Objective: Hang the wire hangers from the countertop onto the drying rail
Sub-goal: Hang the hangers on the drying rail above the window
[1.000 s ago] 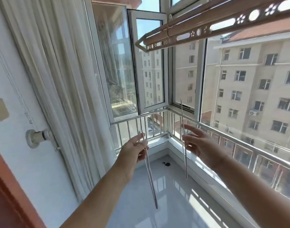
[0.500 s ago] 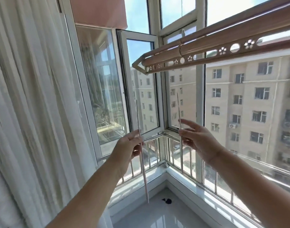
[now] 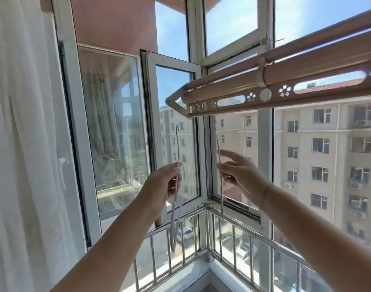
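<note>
Your left hand sits at centre frame, arm stretched up from the lower left, fingers curled round the neck of the left hanger. Its hook stands above your knuckles and its body hangs edge-on below your wrist, in front of the open sash. Your right hand, arm coming in from the lower right, pinches the right hanger at the fingertips, forefinger stretched out toward the left. That wire stands nearly upright and edge-on, and its top comes close under the end of the rail; whether it touches cannot be told. The two hangers are apart, with the window's corner post between them in the frame. The rail runs from centre to the upper right, above both hands; it is tan and pierced with slots and flower cut-outs. A white curtain fills the left edge. A steel guard crosses the bottom behind your arms, and flats stand outside at the right
</note>
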